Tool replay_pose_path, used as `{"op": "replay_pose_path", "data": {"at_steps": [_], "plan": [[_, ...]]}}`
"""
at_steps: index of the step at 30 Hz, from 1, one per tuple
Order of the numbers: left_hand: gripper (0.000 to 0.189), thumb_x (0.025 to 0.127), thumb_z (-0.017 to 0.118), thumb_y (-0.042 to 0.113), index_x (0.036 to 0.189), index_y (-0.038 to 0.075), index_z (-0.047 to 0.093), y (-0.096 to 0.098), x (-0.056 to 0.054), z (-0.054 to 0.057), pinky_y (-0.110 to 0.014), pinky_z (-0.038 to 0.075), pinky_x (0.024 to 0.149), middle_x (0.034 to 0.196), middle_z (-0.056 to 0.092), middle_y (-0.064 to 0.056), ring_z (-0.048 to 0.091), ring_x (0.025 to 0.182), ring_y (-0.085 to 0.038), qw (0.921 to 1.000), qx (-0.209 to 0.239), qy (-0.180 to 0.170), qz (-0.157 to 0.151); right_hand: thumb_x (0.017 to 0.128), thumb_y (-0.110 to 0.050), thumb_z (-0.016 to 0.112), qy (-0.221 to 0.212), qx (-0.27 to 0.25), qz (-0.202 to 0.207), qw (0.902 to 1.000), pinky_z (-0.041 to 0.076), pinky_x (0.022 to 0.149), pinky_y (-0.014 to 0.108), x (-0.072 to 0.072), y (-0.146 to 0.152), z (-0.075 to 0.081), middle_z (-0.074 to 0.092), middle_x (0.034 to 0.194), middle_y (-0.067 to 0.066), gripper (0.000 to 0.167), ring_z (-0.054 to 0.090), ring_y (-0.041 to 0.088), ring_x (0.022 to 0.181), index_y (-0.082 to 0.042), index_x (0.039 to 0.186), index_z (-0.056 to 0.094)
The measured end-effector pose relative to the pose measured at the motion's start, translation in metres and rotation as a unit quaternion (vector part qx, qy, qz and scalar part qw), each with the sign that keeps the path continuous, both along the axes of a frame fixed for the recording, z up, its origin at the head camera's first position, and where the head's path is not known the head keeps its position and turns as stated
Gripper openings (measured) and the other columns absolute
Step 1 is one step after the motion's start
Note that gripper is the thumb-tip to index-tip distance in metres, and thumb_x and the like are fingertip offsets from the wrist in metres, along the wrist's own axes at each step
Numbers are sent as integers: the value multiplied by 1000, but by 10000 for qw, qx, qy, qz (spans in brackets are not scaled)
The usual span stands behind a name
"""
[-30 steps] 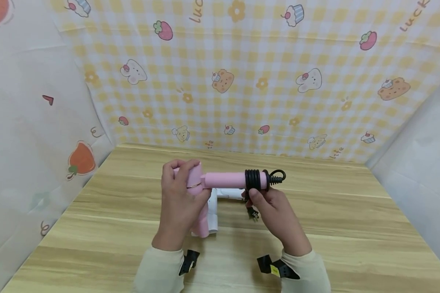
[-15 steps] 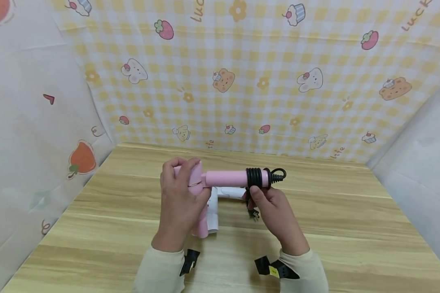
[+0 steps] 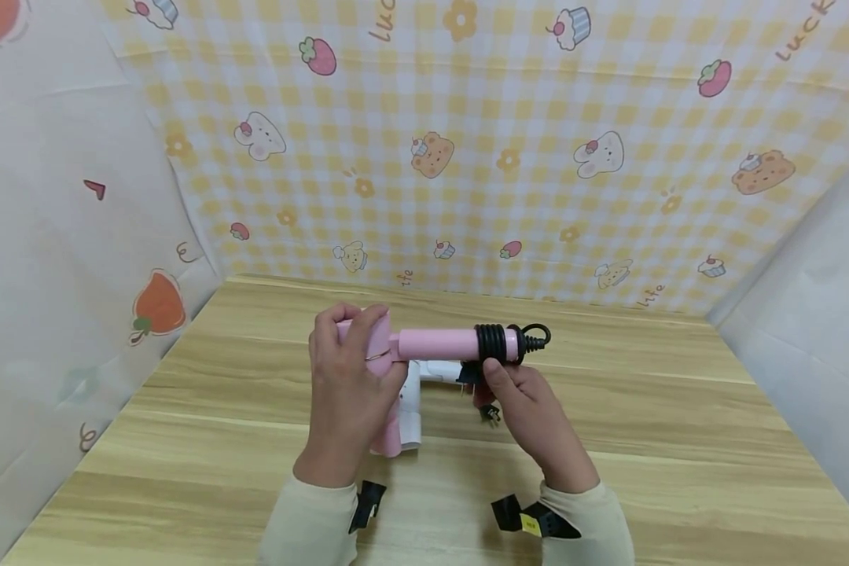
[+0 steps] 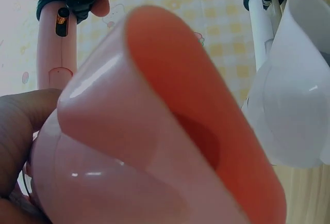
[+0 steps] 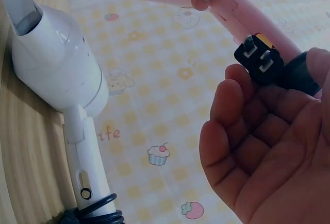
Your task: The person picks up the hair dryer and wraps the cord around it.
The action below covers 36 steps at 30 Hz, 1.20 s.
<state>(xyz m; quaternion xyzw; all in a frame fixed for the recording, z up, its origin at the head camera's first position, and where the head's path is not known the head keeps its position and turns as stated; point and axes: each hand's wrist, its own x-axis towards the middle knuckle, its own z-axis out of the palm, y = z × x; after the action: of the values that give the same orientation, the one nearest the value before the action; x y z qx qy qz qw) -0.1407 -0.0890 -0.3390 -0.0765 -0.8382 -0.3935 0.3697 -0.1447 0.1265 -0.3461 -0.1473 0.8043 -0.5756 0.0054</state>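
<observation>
A pink hair dryer (image 3: 435, 344) is held raised above the table with its handle pointing right. My left hand (image 3: 350, 385) grips its barrel, fingers over the top and thumb near the handle joint. In the left wrist view the flattened nozzle (image 4: 221, 105) fills the middle. Black power cord (image 3: 491, 343) is wound round the handle's end. My right hand (image 3: 534, 417) holds the wound cord there, thumb pressed on the coils. Below the handle, the cord's two-prong plug (image 5: 258, 56) sticks out beside my curved right fingers, prongs showing.
A white hair dryer (image 5: 62, 59) lies on the wooden table (image 3: 651, 377) behind the pink one, partly hidden. Its cord is wound on its handle, with another black plug (image 3: 490, 414) near my right hand. A patterned cloth (image 3: 467, 157) hangs behind the table.
The pink hair dryer's plug has turned out to the left from under my right fingers, its prongs now visible. My left hand's grip looks the same.
</observation>
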Motion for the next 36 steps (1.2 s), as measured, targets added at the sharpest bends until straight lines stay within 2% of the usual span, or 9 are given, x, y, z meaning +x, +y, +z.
{"op": "replay_pose_path", "data": {"at_steps": [4,12,17,21,25,27,30,32,36], "plan": [[58,68,82,1,121,13,63,0,0,1,-49,46,77,120,44,-18,45,107,-37,10000,34,-75,-33,106,-24,46,-32,-23,-138,9999,50,77,35,0,0,1,67,83,11,40,62,23,79,4,91,70],[57,69,82,4,122,13,63,2,2,2,-49,46,78,121,44,-17,45,107,-37,9998,2,-173,-50,103,-26,54,-106,-49,-519,9986,50,80,37,1,-1,0,65,76,7,36,61,20,78,1,86,70],[58,69,82,4,123,13,62,1,2,2,-50,46,80,121,43,-18,44,109,-38,9996,-112,-176,-176,103,-26,54,-11,-61,-533,9986,48,73,31,2,0,0,66,76,7,36,59,21,75,1,84,70],[61,70,82,7,127,12,60,1,1,2,-49,46,79,124,42,-17,43,109,-37,9986,-199,-292,-386,102,-28,55,-50,-51,-758,9971,51,77,35,2,3,0,68,78,7,37,61,19,78,1,86,72],[65,72,81,12,133,14,56,7,1,0,-46,47,76,127,41,-15,43,109,-34,9964,-204,-583,-572,103,-29,54,-209,-21,-1100,9937,52,79,37,2,9,-3,69,80,7,38,63,18,79,1,90,73],[66,73,81,14,134,14,55,10,2,-1,-46,48,75,128,42,-15,44,108,-34,9957,-236,-673,-593,103,-29,53,-307,-44,-1165,9927,53,78,36,1,14,-5,68,79,7,39,63,19,77,2,89,73],[67,76,81,17,136,16,53,18,3,-2,-46,50,74,131,41,-14,45,109,-34,9927,-292,-1021,-577,103,-29,53,-380,-29,-1222,9918,53,76,33,0,21,-9,67,77,8,42,62,19,76,3,85,72],[67,78,80,21,139,16,52,24,3,-2,-47,52,75,133,40,-14,45,111,-35,9880,-481,-1349,-578,103,-31,53,-441,-45,-1309,9904,54,76,33,-1,27,-13,66,76,9,44,61,20,75,4,83,71],[68,84,76,30,143,15,48,39,-3,-7,-47,54,77,137,40,-16,48,112,-37,9717,-1078,-1976,-718,103,-36,52,-630,13,-1471,9871,55,75,34,-2,43,-25,67,78,9,49,62,18,75,4,79,69]]}}
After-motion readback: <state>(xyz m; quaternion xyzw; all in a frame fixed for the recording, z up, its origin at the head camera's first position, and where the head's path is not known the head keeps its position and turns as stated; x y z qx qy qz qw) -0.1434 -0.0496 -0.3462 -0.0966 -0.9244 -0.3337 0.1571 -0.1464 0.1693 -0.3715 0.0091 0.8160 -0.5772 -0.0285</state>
